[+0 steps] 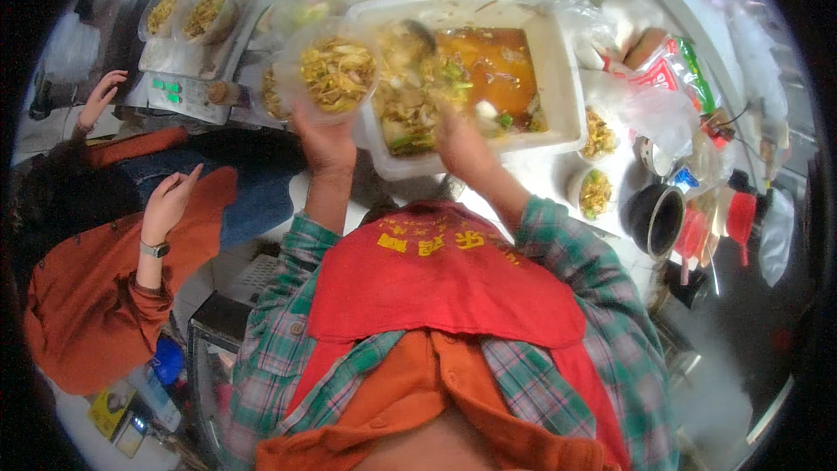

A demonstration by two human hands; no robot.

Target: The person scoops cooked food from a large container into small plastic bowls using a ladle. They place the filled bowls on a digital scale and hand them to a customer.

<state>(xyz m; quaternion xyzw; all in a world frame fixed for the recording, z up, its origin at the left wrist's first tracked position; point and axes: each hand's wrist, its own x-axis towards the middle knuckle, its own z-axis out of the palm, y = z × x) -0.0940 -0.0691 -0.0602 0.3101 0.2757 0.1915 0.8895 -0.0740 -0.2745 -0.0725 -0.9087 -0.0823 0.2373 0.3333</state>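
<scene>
My left hand (324, 140) holds up a clear round plastic bowl (337, 75) filled with yellowish shredded food, beside the left wall of a large white plastic tub (562, 72). Brown broth (497, 72) fills the tub's right part, and chopped meat and vegetables (409, 108) heap up on its left. Over the near side of the tub, my right hand (461, 144) is closed around what seems to be a utensil handle, blurred by motion. A dark ladle (418, 36) shows at the food, its bowl partly hidden and blurred.
Two filled bowls (206, 10) stand on a digital scale (186, 88) at left. Another person's hand (167, 206) with a watch is nearby. Two filled cups (594, 193) sit right of the tub, near a dark pot (656, 221) and plastic bags (660, 98).
</scene>
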